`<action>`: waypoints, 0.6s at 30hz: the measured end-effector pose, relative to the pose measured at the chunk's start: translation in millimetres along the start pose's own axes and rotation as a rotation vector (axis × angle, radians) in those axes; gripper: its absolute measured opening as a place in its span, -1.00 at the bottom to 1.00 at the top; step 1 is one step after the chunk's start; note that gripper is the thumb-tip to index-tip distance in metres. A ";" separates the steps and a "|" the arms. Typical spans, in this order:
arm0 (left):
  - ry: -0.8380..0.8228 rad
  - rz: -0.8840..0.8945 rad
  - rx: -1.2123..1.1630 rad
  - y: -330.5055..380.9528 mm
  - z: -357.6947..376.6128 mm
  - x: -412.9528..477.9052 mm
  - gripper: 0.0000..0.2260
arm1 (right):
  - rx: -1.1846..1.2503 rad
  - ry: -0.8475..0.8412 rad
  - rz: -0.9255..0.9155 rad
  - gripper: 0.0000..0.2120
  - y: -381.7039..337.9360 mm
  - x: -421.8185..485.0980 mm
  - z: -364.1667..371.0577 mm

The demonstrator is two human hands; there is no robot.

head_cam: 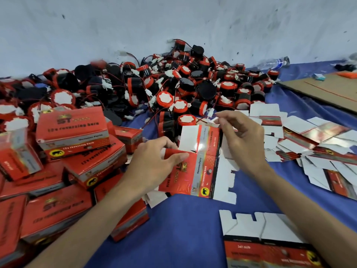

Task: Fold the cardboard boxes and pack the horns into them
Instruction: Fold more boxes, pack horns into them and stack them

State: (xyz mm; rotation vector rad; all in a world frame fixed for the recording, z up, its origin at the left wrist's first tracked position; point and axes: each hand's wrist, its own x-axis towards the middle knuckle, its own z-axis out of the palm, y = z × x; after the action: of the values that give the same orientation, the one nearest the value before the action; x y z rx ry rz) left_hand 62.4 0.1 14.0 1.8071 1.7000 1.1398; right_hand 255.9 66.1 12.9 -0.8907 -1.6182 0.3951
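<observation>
A: Entry — carton blank point(195, 163) at frame centre, lying on the blue cloth point(173, 229); red printed face up, white flap raised at its 12 o'clock edge; step in hand, by my reading: folding, not yet packing.

B: Grip?

A: Left hand point(154, 161) has fingers curled over the blank's 9 o'clock edge, clamped on the red panel; right hand point(241, 140) hovers at 2 o'clock of the blank, thumb and forefinger near together at a flap tip; whether they actually pinch it, cannot tell.

B: Next move?

A: Likely squaring the sleeve and tucking the bottom flaps; then a horn from the pile point(173, 89) at 12 o'clock, wires included.

B: Legible print?

A: On the blank: "Genuine Parts", a black animal emblem on yellow; on the finished boxes point(73, 136) at 9 o'clock: "ST", "12v reversing horn", "Genuine Parts"; flat blanks point(309, 144) at 3 o'clock and one point(266, 246) at 5 o'clock, print inverted, unread; water bottle point(274, 62) at 1 o'clock, label illegible.
</observation>
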 end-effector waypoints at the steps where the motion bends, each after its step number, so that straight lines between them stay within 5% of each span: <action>1: -0.009 -0.018 -0.011 -0.4 0.1 1.7 -0.82 | 0.061 0.012 0.020 -0.86 -1.5 -0.4 0.5; 4: 0.080 -0.045 -0.107 -0.1 -2.3 5.4 -0.81 | 0.242 0.018 0.068 -0.82 -2.8 -1.0 3.0; 8: 0.199 -0.128 -0.480 5.2 -9.2 3.9 -0.75 | 0.567 -0.183 0.190 -0.46 8.4 2.9 -0.6; 12: 0.080 -0.272 -0.929 9.1 -11.6 6.5 -0.78 | 0.472 -0.475 0.150 -0.15 22.4 -1.9 1.7; 15: 0.015 -0.342 -1.074 8.0 -14.3 7.9 -0.56 | 0.506 -0.468 0.167 0.05 19.4 -0.9 -3.3; 18: -0.081 -0.336 -1.243 6.4 -17.1 9.7 -0.73 | 0.640 -0.485 0.278 0.17 12.5 0.8 -4.8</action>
State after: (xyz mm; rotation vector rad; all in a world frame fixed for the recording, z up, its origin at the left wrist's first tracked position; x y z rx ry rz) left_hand 52.2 4.3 31.5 0.7328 0.7890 1.4299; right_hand 264.5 73.7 6.1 -0.5398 -1.6350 1.3228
